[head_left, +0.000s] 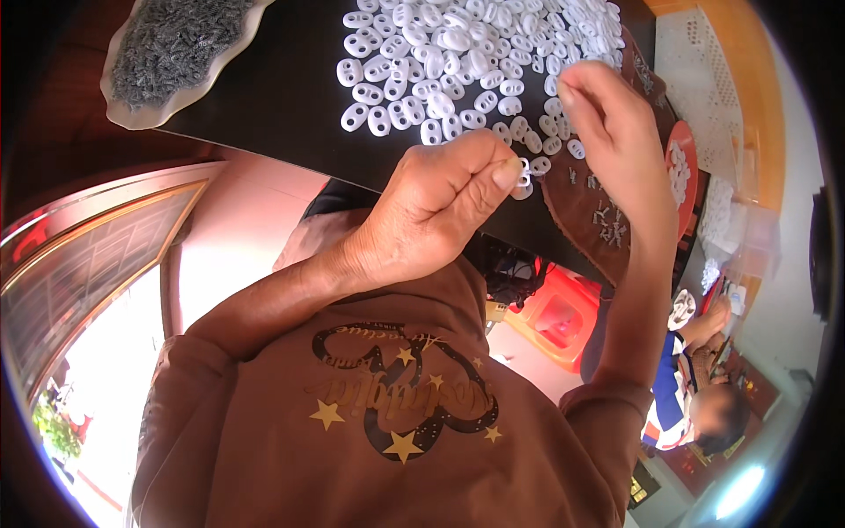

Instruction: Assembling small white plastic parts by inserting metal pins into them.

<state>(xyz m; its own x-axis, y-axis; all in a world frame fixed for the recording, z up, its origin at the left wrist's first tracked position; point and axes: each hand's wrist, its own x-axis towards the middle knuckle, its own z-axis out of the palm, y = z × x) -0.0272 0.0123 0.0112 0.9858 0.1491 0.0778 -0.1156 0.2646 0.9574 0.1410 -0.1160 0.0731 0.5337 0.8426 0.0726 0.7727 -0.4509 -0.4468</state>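
Observation:
My left hand [440, 207] pinches a small white two-holed plastic piece [524, 172] between thumb and forefinger, just above the near edge of the black table [282, 97]. My right hand [616, 141] hovers beside it with fingers curled together over the pile of white two-holed pieces [458, 53]; whether something small sits between its fingertips I cannot tell. A few small grey metal bits [607, 220] lie on a brown mat [581, 229] under my right hand.
A pale scalloped dish [176, 53] full of grey metal bits stands at the table's far left. A red tray [682, 172] with white pieces lies right of the mat. A red stool [554, 312] stands below the table. Another person [704, 387] sits at lower right.

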